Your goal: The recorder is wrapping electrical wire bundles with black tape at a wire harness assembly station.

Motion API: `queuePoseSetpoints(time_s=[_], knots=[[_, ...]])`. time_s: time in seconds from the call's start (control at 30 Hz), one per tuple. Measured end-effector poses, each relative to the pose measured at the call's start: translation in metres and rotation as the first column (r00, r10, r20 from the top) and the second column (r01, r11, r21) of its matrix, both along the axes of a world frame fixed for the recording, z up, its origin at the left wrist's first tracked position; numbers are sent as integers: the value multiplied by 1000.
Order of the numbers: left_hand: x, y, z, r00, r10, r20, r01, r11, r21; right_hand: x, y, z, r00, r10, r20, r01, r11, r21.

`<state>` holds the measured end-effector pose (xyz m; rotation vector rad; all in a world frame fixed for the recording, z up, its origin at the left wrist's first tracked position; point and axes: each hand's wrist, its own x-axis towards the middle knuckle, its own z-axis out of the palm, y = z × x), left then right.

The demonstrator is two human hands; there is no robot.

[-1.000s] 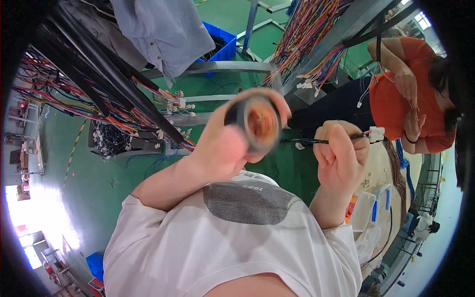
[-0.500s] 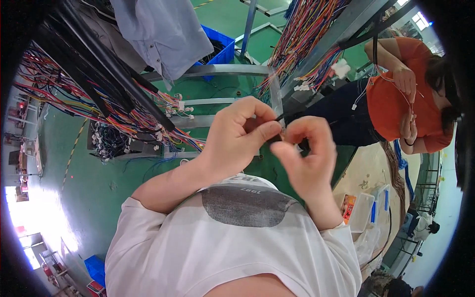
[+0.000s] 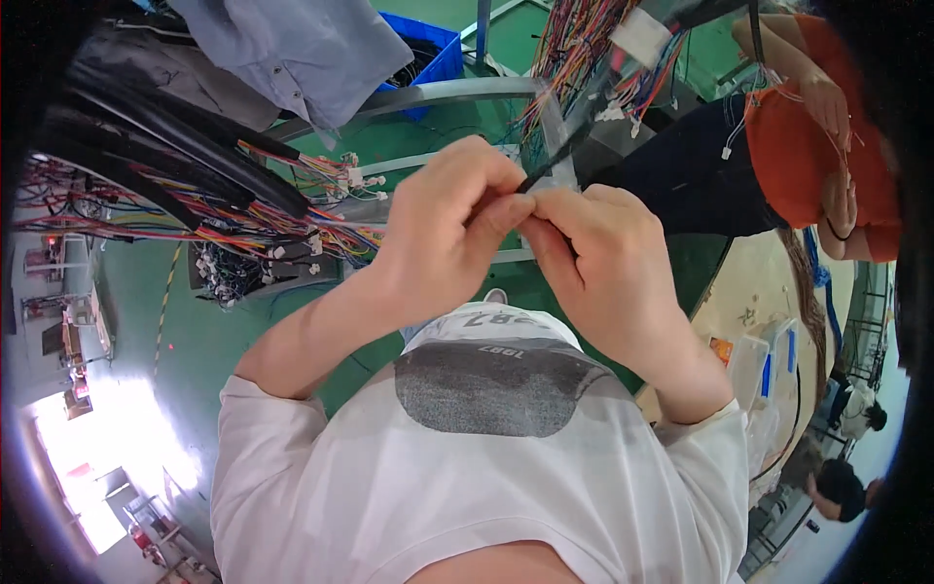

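Note:
My left hand (image 3: 436, 226) is closed, thumb and forefinger pinching a thin black cable (image 3: 552, 162). The cable slants from the fingertips up to the right, towards hanging wire bundles. My right hand (image 3: 615, 261) is closed too, its thumb and forefinger tips pressed together against the left thumb. Whatever sits between the right fingertips is hidden by the fingers. Above the hands, a blurred white connector (image 3: 640, 37) hangs close to the view, beside the colored wires (image 3: 574, 49).
Black-sleeved wire bundles (image 3: 185, 146) hang at left over a metal frame (image 3: 448, 92), near a grey garment (image 3: 292, 58). A blue bin (image 3: 443, 63) stands behind. At right, a co-worker in an orange top (image 3: 778, 165) handles thin wires by a table (image 3: 725, 302) with clear boxes (image 3: 747, 365).
My right hand has come in to meet the left, its fingers closing from a loose curl to a pinch. Both hands have risen slightly, and the view has shifted.

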<state>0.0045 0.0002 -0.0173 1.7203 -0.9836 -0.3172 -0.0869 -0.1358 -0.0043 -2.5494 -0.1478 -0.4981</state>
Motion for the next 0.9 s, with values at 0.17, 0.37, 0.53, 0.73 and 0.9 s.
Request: queuePoseSetpoints(time_s=[0.17, 0.37, 0.53, 0.73, 0.9], knots=[[0, -2, -3, 988, -130, 87, 130, 992, 6, 0, -16, 0, 980, 109, -169, -40, 929, 369], [-15, 5, 16, 528, -291, -798, 286, 945, -156, -19, -32, 4, 820, 455, -347, -29, 638, 770], [30, 18, 27, 599, -354, -718, -29, 887, -462, -57, -77, -66, 798, 112, -591, 431, 580, 691], [6, -8, 27, 443, -219, -870, 267, 958, -105, 9, -39, -28, 974, 215, 69, -171, 504, 846], [10, -3, 10, 817, -79, -572, 159, 983, 91, 27, -22, -13, 990, 138, 27, -83, 419, 904]])
